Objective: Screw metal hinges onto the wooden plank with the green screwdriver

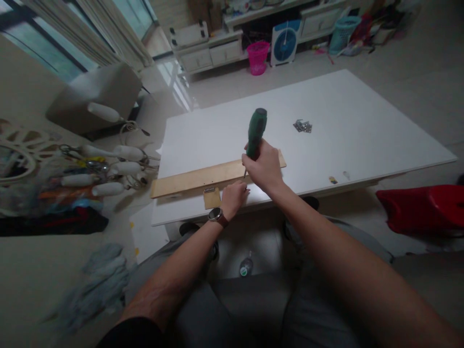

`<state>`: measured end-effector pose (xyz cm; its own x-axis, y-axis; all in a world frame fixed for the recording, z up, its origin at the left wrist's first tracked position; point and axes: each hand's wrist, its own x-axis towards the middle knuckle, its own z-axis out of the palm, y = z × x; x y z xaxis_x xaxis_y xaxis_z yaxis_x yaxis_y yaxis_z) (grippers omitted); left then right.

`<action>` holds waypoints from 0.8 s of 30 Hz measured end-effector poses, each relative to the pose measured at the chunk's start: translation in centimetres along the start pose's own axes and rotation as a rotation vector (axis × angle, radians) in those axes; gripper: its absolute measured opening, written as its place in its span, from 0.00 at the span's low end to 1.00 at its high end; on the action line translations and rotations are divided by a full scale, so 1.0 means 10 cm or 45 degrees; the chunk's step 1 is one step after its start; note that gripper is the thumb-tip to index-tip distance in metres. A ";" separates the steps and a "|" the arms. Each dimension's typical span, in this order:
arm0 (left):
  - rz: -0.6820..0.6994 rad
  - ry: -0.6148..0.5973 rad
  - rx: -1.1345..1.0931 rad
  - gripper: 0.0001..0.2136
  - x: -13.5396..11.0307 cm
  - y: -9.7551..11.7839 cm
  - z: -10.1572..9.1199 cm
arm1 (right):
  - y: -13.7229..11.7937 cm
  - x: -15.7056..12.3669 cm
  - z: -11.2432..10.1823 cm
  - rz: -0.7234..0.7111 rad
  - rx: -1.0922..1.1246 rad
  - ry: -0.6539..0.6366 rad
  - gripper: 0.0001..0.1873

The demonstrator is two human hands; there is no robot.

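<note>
My right hand (266,164) is wrapped around a green-handled screwdriver (256,129), whose thin shaft points down at the near edge of a long wooden plank (195,179). Below the tip, my left hand (234,197) is closed, its fingers curled against the plank's near side. Whatever those fingers hold is hidden. Just left of that hand lies a small square wooden piece (211,198) with a metal hinge (209,190) along its far edge, close to the plank. Plank and square piece both rest on a large white panel (326,106).
Several metal hinges (302,126) lie in a pile on the panel's far side. Small bits (332,180) sit near its front right edge. A red plastic stool (416,208) stands at right, a bottle (246,267) on the floor between my legs. White-shaded lamps (123,153) crowd the left.
</note>
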<state>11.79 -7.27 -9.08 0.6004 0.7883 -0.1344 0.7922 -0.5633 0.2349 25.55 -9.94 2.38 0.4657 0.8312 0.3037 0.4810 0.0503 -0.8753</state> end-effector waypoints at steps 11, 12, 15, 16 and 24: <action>-0.086 0.039 0.065 0.15 0.08 0.08 -0.15 | 0.03 0.03 -0.16 0.025 -0.040 0.030 0.11; -0.122 0.057 0.064 0.16 0.07 0.05 -0.22 | 0.03 0.03 -0.18 0.034 -0.040 0.027 0.12; -0.309 0.052 0.043 0.18 -0.01 -0.13 -0.40 | 0.05 0.03 -0.21 0.045 -0.004 0.011 0.14; -0.371 0.032 0.035 0.18 -0.06 -0.21 -0.45 | 0.07 0.02 -0.22 0.044 0.019 0.011 0.14; -0.669 -0.233 0.120 0.19 -0.51 -0.88 -0.58 | 0.18 -0.11 -0.20 0.195 0.297 -0.040 0.12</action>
<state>1.08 -4.89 -4.92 0.1251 0.9179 -0.3767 0.9911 -0.1327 0.0058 27.40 -11.87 1.19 0.4949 0.8555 0.1523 0.2208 0.0457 -0.9742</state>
